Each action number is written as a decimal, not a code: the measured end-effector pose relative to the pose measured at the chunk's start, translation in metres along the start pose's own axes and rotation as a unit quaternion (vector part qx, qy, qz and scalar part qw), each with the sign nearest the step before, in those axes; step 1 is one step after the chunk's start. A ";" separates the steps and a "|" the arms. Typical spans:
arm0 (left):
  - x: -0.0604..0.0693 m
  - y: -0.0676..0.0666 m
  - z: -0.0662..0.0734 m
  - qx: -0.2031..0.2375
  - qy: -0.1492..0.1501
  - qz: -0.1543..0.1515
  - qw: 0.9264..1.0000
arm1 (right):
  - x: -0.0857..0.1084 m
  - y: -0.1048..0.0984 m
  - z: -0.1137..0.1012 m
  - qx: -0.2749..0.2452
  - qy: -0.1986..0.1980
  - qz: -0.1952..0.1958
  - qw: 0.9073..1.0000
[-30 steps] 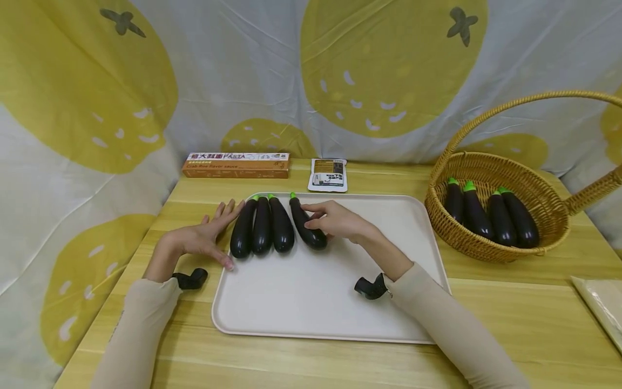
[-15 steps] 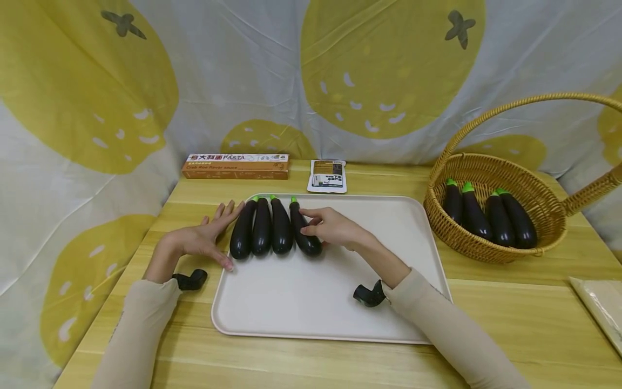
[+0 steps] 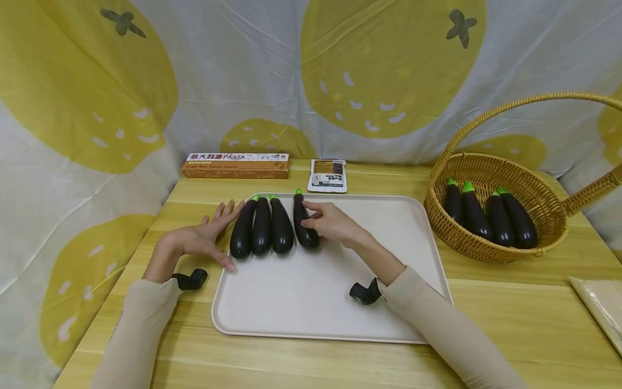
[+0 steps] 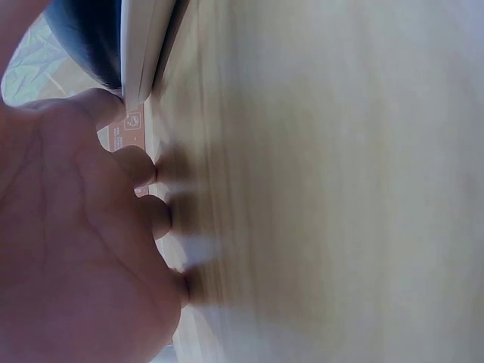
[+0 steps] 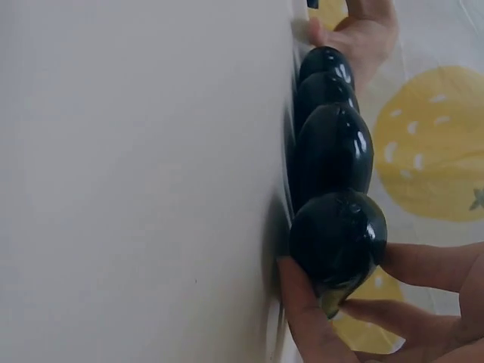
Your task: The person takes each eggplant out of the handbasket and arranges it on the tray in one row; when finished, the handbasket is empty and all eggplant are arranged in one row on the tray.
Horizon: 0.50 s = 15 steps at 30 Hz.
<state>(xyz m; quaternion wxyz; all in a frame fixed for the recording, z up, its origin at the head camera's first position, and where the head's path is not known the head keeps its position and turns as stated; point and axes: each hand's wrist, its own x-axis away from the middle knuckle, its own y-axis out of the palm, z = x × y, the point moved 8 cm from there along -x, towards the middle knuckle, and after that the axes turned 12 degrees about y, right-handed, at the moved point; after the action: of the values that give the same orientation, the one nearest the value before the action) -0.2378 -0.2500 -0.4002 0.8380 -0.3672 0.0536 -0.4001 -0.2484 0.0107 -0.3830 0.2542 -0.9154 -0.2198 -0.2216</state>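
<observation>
Three glossy black eggplants [image 3: 262,227] with green stems lie side by side at the left end of a white tray [image 3: 291,302]. Just to their right, my right hand [image 3: 335,221] pinches another eggplant [image 3: 305,232] between thumb and fingers, its stem end reaching the tray's far rim. In the right wrist view, fingers [image 5: 431,266] sit on both sides of this eggplant's rounded end. My left hand [image 3: 204,237] is spread over the tray's left rim beside the outermost eggplant. Several of its fingertips [image 4: 160,215] touch the wooden table, in the left wrist view.
A wicker basket [image 3: 491,251] with a tall handle stands right of the tray, with several more eggplants [image 3: 502,219] in it. Behind the tray are a pasta box [image 3: 235,166] and a small pouch [image 3: 328,176]. A clear packet [image 3: 602,308] lies at the right edge.
The eggplant in my right hand has turned straighter: its wide end has come left toward the row, and its stem end has shifted slightly right and away. My left hand stays still.
</observation>
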 end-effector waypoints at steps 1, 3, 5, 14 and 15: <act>0.000 0.000 0.000 0.000 0.000 0.000 1.000 | 0.000 0.001 0.000 -0.001 0.000 -0.001 1.000; -0.001 0.000 0.000 -0.002 -0.001 -0.001 1.000 | 0.000 0.002 0.000 -0.002 0.001 -0.003 1.000; -0.001 0.000 0.001 -0.003 0.000 -0.001 1.000 | 0.001 0.004 0.000 0.000 0.002 -0.006 1.000; 0.000 0.000 0.000 -0.002 -0.004 -0.004 1.000 | 0.005 0.008 0.000 0.008 -0.001 -0.017 1.000; 0.000 0.001 0.000 0.000 -0.005 -0.004 1.000 | 0.005 0.008 0.001 0.007 0.000 -0.017 1.000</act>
<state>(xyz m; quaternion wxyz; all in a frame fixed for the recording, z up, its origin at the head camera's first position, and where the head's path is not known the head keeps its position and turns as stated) -0.2372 -0.2496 -0.4005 0.8365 -0.3696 0.0483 -0.4017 -0.2398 0.0064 -0.3837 0.2570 -0.9096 -0.2370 -0.2243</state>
